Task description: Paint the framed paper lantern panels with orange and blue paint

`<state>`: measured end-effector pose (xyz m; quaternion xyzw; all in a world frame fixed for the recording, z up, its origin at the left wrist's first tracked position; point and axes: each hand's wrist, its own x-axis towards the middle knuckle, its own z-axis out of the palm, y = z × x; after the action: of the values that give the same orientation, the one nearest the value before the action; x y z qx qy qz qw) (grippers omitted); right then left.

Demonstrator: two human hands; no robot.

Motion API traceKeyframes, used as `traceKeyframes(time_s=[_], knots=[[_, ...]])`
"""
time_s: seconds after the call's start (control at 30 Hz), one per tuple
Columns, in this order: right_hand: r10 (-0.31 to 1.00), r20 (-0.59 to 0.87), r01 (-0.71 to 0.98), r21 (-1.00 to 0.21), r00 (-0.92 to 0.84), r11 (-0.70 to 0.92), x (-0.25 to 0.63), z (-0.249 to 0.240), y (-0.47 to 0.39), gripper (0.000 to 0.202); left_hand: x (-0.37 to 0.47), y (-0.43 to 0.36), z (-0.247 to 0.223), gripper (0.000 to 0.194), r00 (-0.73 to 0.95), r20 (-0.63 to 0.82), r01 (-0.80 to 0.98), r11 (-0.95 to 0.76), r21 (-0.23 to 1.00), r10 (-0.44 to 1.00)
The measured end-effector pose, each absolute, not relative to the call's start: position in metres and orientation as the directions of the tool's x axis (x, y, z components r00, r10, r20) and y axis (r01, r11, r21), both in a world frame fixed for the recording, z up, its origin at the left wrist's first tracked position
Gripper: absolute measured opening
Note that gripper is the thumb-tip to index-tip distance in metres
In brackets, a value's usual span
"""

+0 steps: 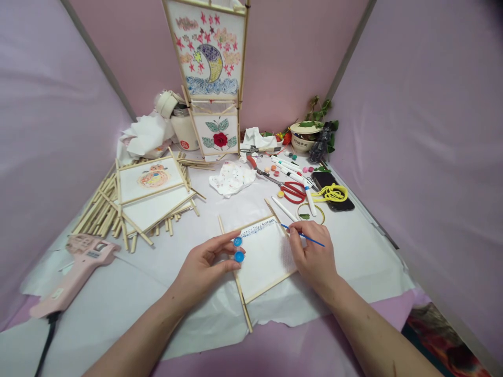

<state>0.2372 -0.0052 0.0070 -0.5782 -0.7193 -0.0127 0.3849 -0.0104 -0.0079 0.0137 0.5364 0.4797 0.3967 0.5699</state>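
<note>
Taking the white framed panel (261,267) as a clock's centre, with twelve pointing away from the person, the two bare forearms come in from about seven and five o'clock. The panel lies on the table (188,230) between the hands, with blue dabs along its far edge.

The left hand (202,264) is at nine o'clock, its back turned up and its wrist slightly bent. Its thumb reaches in from below and its fingers curve in from above, pinching a pair of small blue paint cups (239,256) over the panel's left edge.

The right hand (314,256) is at three o'clock, knuckles up and fingers curled, with thumb and forefinger pinching a thin blue brush (312,240). The brush slants toward the panel's far right corner; whether its tip touches, I cannot tell.

Farther out, a pink glue gun (74,277) lies at nine o'clock. A framed drawing (155,180) rests on a pile of sticks (104,214) around ten. Red-handled scissors (293,192) lie at one, and a black phone (341,201) at two, partly under yellow cord (334,192). Crumpled tissue (231,179) sits at eleven. Beyond it, a tall decorated frame (212,52) stands upright between eleven and twelve.
</note>
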Motion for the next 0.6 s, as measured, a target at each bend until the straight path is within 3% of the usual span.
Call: traceKeyframes(time_s=[0.23, 0.47, 0.6], knots=[[0.817, 0.571, 0.794, -0.459, -0.079, 0.398, 0.2341, 0.0091, -0.008, 0.012, -0.011, -0.0072, 0.0131, 0.051, 0.225, -0.108, 0.081, 0.092, 0.992, 0.968], [0.83, 0.557, 0.834, -0.442, -0.034, 0.331, 0.2367, 0.0071, -0.0057, 0.011, -0.0112, -0.0077, 0.0136, 0.051, 0.228, -0.118, 0.056, 0.109, 0.993, 0.966], [0.834, 0.549, 0.794, -0.479, -0.06, 0.373, 0.2332, 0.0079, -0.0076, 0.013, -0.0112, -0.0079, 0.0132, 0.051, 0.233, -0.12, 0.053, 0.111, 0.992, 0.965]])
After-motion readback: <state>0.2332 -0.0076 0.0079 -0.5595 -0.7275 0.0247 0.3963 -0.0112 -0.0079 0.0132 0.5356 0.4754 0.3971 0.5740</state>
